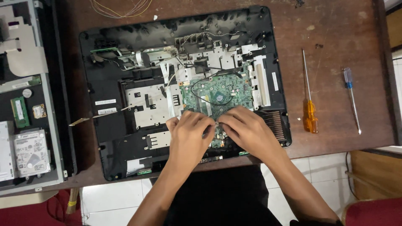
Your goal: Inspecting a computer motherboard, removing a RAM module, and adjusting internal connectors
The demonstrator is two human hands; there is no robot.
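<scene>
Both hands are pressing down on the green circuit board (217, 94) inside the opened black laptop shell (113, 142), which is lying flat on the brown bench (335, 33). The left hand (188, 132) and right hand (247, 127) are meeting fingertip to fingertip at the board's near edge — fingers curled, whether pinching anything I cannot tell. An orange-handled screwdriver (310, 115) and a blue-handled screwdriver (348, 79) are lying well apart to the right — a hard drive (31, 151) is sitting far left.

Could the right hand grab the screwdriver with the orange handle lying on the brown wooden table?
Probably yes. The orange-handled screwdriver lies uncovered on the brown wooden table, just right of the open black laptop shell. Nothing lies between it and the right hand, which rests on the green circuit board.
</scene>
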